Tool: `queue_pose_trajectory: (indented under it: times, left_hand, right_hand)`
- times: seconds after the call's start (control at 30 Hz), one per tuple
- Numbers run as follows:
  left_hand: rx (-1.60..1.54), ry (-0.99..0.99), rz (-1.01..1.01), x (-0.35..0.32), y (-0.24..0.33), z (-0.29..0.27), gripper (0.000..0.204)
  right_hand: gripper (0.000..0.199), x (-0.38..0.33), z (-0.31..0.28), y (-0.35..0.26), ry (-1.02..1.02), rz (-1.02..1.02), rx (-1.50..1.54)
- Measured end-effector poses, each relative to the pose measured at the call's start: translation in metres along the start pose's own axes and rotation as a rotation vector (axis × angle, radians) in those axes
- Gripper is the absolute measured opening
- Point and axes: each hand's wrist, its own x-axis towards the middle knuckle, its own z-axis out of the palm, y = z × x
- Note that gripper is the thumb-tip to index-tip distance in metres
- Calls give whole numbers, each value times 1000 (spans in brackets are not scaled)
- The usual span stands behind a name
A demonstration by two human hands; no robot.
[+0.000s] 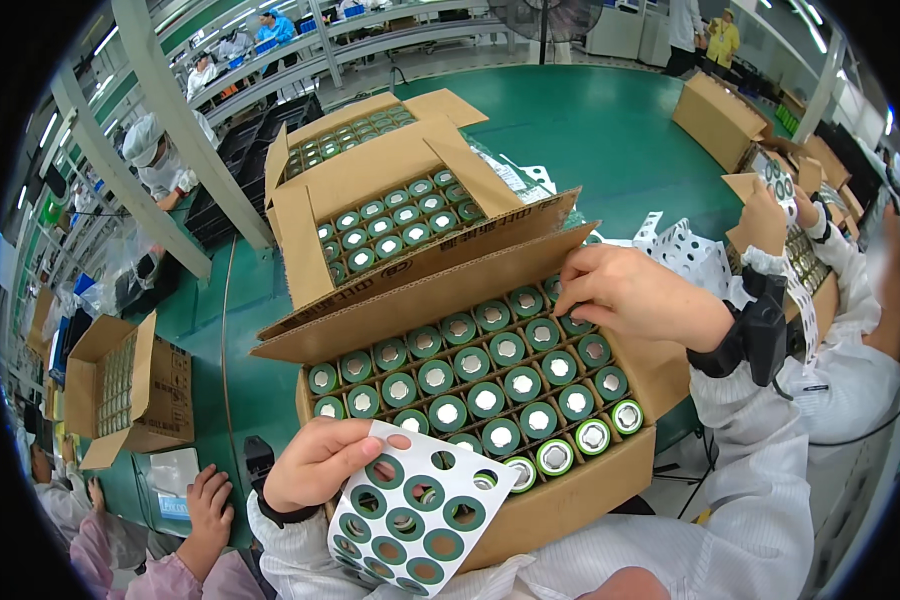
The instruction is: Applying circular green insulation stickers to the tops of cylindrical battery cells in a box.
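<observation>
An open cardboard box (560, 510) in front of me holds rows of upright cylindrical battery cells (522, 384) between cardboard dividers. Most cells have dark green rings around their silver tops; several in the near row show bright green edges with white rims. My left hand (320, 462) pinches the upper left corner of a white sticker sheet (425, 520), which hangs over the box's near left side. Green ring stickers and punched-out holes cover the sheet. At the far right corner of the cells, my right hand (635, 300) has its fingers pinched together over a cell top; what they grip is hidden.
Behind stands another open box of cells (395, 225), with a further one beyond. Used perforated sheet strips (685, 250) lie to the right on the green table (610, 130). A co-worker's hand (760, 220) is at the right, another person's hand (208, 510) at the lower left.
</observation>
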Motion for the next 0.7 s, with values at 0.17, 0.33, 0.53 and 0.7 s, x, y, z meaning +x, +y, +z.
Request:
queue_pose_trajectory:
  times: [0.17, 0.33, 0.53, 0.7]
  left_hand:
    - [-59, -5, 6, 2, 1, 3, 32]
    - [-83, 5, 8, 1, -3, 2, 31]
    - [-56, 0, -4, 2, -1, 2, 31]
    - [-5, -13, 22, 2, -4, -2, 31]
  right_hand:
    - [8, 3, -4, -1, -52, -58, -84]
    - [5, 13, -9, -7, -105, -118, -185]
    - [10, 23, -17, -4, -263, -112, -198]
    - [6, 30, -18, -7, -303, -170, -267]
